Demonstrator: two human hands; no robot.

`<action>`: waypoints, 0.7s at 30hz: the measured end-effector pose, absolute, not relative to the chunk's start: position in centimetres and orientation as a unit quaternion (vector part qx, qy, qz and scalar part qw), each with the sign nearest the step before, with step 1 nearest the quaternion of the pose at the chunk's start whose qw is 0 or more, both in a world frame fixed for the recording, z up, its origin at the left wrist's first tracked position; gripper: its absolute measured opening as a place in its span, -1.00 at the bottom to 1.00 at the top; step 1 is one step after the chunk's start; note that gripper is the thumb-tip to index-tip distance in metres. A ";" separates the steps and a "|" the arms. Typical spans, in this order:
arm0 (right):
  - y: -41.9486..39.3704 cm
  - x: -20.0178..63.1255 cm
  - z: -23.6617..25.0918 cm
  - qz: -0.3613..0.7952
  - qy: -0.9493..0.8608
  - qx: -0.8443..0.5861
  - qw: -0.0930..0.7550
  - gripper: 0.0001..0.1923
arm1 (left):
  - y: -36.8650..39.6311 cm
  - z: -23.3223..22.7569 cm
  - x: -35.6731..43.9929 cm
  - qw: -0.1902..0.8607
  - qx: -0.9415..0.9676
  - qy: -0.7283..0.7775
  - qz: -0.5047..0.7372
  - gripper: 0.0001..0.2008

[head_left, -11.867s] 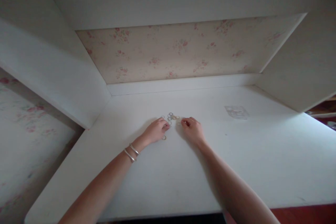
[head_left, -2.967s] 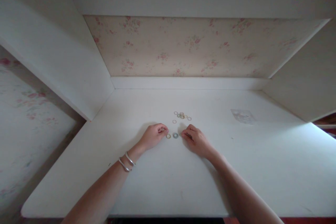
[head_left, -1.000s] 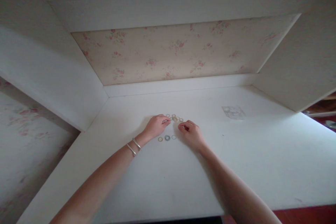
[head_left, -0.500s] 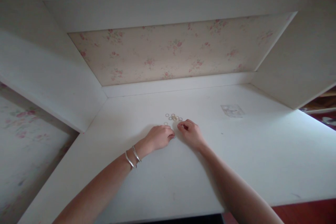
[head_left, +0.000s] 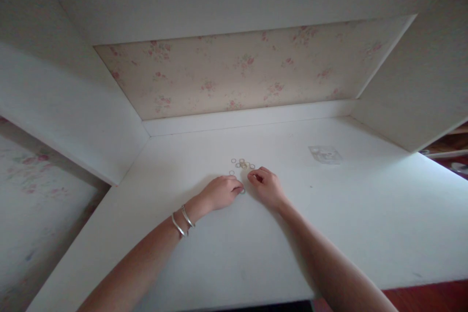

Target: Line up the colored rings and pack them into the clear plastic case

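Observation:
Several small thin rings lie in a loose cluster on the white desktop, just beyond my hands. One separate ring lies beside the knuckles of my left hand. That hand is closed, its fingertips pinching another ring at the desk surface. Two silver bangles circle the left wrist. My right hand rests on the desk to the right, thumb and forefinger pressed together near the cluster. Whatever lies between those fingertips is too small to make out.
A clear plastic packet lies on the white desk to the right of the rings. White panels rise at both sides, and floral wallpaper covers the back. Shelf contents show at the far right.
Both hands stay nearly in place. The ring at my left fingertips shows a little more clearly now, and the left wrist has shifted slightly left.

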State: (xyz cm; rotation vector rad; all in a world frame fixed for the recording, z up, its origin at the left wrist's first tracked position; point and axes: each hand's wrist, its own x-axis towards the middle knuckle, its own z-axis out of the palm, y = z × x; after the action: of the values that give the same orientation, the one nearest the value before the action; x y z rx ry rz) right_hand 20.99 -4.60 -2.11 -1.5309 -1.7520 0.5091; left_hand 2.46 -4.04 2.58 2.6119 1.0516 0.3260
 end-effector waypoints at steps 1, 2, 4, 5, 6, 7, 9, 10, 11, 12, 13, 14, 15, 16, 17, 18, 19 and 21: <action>-4.6 20.9 -2.1 0.193 -0.687 -0.597 0.366 -0.73 | -4.1 2.6 2.3 0.171 0.901 0.374 0.138 -0.74; -4.6 20.9 -2.2 0.186 -0.692 -0.598 0.359 -0.73 | -4.2 2.6 2.0 0.191 0.889 0.383 0.161 -0.74; -4.6 20.7 -2.0 0.167 -0.707 -0.601 0.334 -0.72 | -4.3 2.3 1.2 0.233 0.858 0.409 0.205 -0.75; -4.5 20.5 -1.9 0.154 -0.715 -0.605 0.314 -0.71 | -4.4 2.0 0.7 0.256 0.839 0.424 0.225 -0.75; -4.4 20.4 -1.6 0.140 -0.726 -0.609 0.288 -0.70 | -4.4 1.5 0.1 0.279 0.818 0.440 0.245 -0.75; -4.2 20.2 -1.4 0.125 -0.736 -0.613 0.260 -0.70 | -4.4 1.0 -0.4 0.303 0.793 0.458 0.263 -0.75; -3.5 19.7 -0.8 0.097 -0.755 -0.617 0.200 -0.68 | -4.3 0.0 -1.4 0.350 0.739 0.492 0.298 -0.74; -3.1 19.5 -0.5 0.085 -0.764 -0.616 0.173 -0.68 | -4.2 -0.4 -1.8 0.366 0.716 0.505 0.313 -0.73; -2.6 19.4 -0.3 0.076 -0.771 -0.614 0.150 -0.67 | -4.2 -0.8 -2.1 0.379 0.698 0.514 0.324 -0.73; -2.1 19.2 -0.1 0.069 -0.779 -0.610 0.132 -0.66 | -4.1 -1.0 -2.3 0.389 0.686 0.518 0.331 -0.73; -1.6 19.1 0.0 0.064 -0.785 -0.605 0.118 -0.66 | -4.1 -1.1 -2.5 0.397 0.678 0.521 0.334 -0.72; -1.2 19.0 0.1 0.060 -0.790 -0.601 0.108 -0.65 | -4.0 -1.2 -2.5 0.403 0.673 0.522 0.335 -0.71; -0.7 18.9 0.1 0.056 -0.794 -0.597 0.101 -0.64 | -4.0 -1.1 -2.5 0.409 0.668 0.523 0.335 -0.71; -0.3 18.8 0.0 0.053 -0.796 -0.595 0.098 -0.63 | -4.0 -1.0 -2.5 0.415 0.665 0.523 0.335 -0.71; 0.1 18.8 -0.1 0.050 -0.796 -0.595 0.097 -0.62 | -4.1 -0.9 -2.5 0.419 0.662 0.523 0.335 -0.71; 0.3 18.7 -0.2 0.049 -0.797 -0.594 0.100 -0.63 | -4.1 -0.9 -2.5 0.422 0.662 0.522 0.335 -0.72; 0.5 18.7 -0.3 0.048 -0.797 -0.592 0.105 -0.64 | -4.2 -0.8 -2.5 0.422 0.662 0.520 0.335 -0.72; 0.8 18.5 -0.4 0.049 -0.798 -0.590 0.117 -0.66 | -4.3 -0.7 -2.5 0.418 0.667 0.519 0.332 -0.73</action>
State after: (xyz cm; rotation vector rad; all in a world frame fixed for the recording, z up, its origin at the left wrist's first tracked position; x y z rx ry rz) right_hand 18.55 0.76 -0.42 -1.7257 -2.3350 0.1448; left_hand -2.52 -4.27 -0.73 1.6739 1.3025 0.8335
